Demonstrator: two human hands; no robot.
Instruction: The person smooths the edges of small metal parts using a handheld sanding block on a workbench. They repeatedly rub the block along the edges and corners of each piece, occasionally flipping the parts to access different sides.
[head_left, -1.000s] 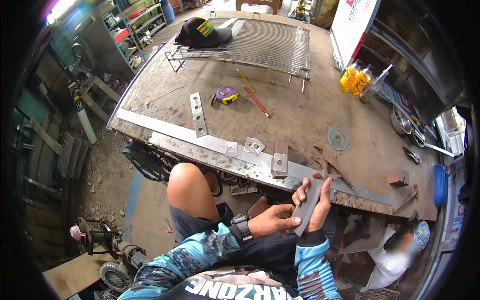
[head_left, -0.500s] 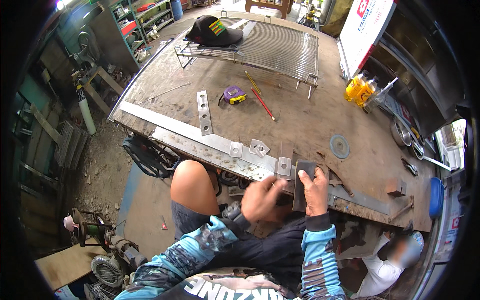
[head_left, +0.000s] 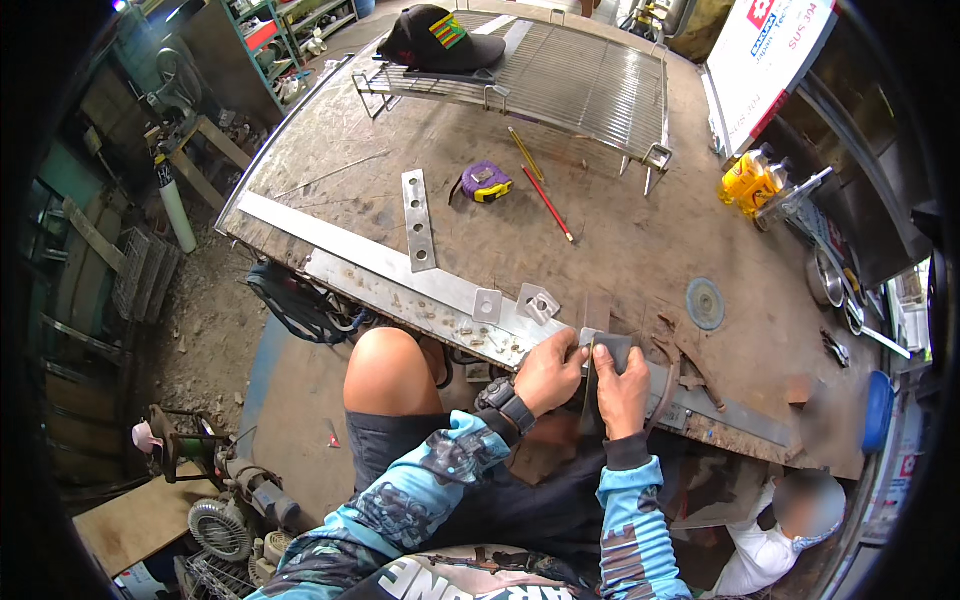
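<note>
My right hand (head_left: 622,392) grips a dark, flat, rectangular piece (head_left: 613,349) at the table's near edge, its thumb on the face. My left hand (head_left: 552,372) is closed in a pinch against the left side of that piece; whether anything else is between its fingers is hidden. A square metal plate just beyond the fingertips shows only a pale corner. To the left lie a square plate with a hole (head_left: 487,307) and some stacked small plates (head_left: 539,304). A strip with several holes (head_left: 419,222) rests across the long flat metal bar (head_left: 350,243).
On the wooden table are a tape measure (head_left: 486,182), a red pencil (head_left: 548,205), a yellow pencil (head_left: 525,154), a grinding disc (head_left: 705,303) and a wire rack (head_left: 590,90) bearing a black cap (head_left: 440,42). A co-worker (head_left: 765,540) is at lower right, with a blurred hand (head_left: 828,420) above the table.
My left hand has moved in and closed beside the dark piece, which now sits more edge-on. The co-worker's blurred hand has come over the table's right end. The view has shifted slightly.
</note>
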